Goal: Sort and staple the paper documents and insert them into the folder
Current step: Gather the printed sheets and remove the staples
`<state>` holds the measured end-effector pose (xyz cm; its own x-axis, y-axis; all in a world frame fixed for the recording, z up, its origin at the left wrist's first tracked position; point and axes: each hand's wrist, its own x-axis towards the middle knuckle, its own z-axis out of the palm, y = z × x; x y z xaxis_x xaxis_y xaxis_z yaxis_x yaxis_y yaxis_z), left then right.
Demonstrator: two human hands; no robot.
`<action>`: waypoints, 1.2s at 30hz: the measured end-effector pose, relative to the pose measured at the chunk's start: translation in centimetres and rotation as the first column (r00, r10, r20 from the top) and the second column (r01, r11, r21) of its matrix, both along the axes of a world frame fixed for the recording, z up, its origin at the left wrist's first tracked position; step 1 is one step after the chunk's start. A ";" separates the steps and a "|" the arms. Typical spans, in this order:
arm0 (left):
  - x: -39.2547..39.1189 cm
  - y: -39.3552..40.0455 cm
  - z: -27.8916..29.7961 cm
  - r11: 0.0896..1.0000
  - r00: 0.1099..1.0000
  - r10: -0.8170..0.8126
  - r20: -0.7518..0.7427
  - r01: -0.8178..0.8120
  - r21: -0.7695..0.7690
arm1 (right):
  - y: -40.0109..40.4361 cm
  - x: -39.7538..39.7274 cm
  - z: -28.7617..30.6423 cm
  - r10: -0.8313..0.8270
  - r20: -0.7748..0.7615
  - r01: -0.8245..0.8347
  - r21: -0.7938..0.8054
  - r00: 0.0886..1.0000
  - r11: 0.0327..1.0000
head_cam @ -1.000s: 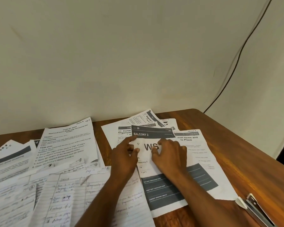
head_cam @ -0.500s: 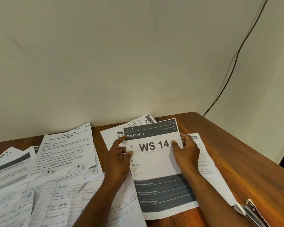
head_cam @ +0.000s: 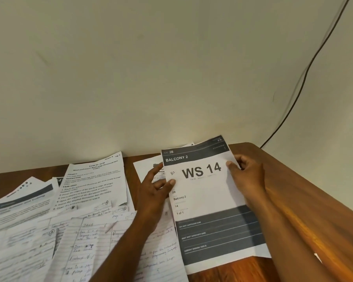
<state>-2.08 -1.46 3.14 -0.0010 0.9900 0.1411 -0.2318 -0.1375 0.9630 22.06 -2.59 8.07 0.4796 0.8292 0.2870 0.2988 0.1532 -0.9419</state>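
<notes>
Two hands on sheet [head_cam: 204, 192] | left hand [head_cam: 154, 192] and right hand [head_cam: 246, 176] each pinch an edge in a closed grip | sheet now pulled clear, squared over stack beneath grip | sorting continues, stapling not begun

I see table [head_cam: 306, 200]: brown wood, grain showing, semi-gloss sheen near right edge. Printed sheet [head_cam: 210, 200]: thin matt white paper, smooth, dark grey printed bands. Lined pages [head_cam: 80, 247]: matt ruled paper, handwritten ink, slightly wavy. Typed sheet [head_cam: 94, 182]: matt paper, curled at top. Wall [head_cam: 151, 68]: matt painted plaster, faint scuffs. Cable [head_cam: 306, 72]: dark, smooth-looking coating.
</notes>
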 end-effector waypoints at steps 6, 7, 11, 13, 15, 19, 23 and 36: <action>0.3 0.2 2.4 1.000 1.000 0.012 0.015 -0.012 0.020 | -0.6 0.7 2.6 0.034 0.002 -0.034 0.074 0.999 0.997; 0.3 0.2 3.0 1.000 1.000 0.018 0.010 -0.018 0.021 | -0.8 0.8 3.1 0.038 0.000 -0.038 0.091 0.999 0.995; 0.2 -0.1 5.5 0.997 0.999 0.044 -0.030 -0.042 0.059 | -1.9 1.0 5.4 0.069 -0.029 -0.063 0.160 0.997 0.985; 0.1 -0.4 6.6 0.996 0.997 0.058 -0.050 -0.054 0.076 | -2.4 1.0 6.4 0.081 -0.042 -0.071 0.197 0.996 0.978; -0.4 -0.6 7.6 0.992 0.992 0.085 -0.097 -0.075 0.097 | -2.9 0.6 7.0 0.112 -0.044 -0.099 0.233 0.993 0.968; -2.5 -0.7 9.2 0.995 0.979 0.066 -0.191 -0.050 0.087 | -2.6 -0.2 6.7 0.178 -0.095 -0.158 0.189 0.979 0.969; -4.4 -0.7 9.8 0.999 0.976 0.037 -0.215 -0.035 0.013 | -1.9 -2.0 4.9 0.275 -0.170 -0.272 0.038 0.946 0.961; -10.7 -3.2 3.8 0.987 0.979 0.052 -0.195 -0.080 -0.138 | -1.7 -11.1 -2.5 0.327 -0.350 -0.384 -0.107 0.878 0.917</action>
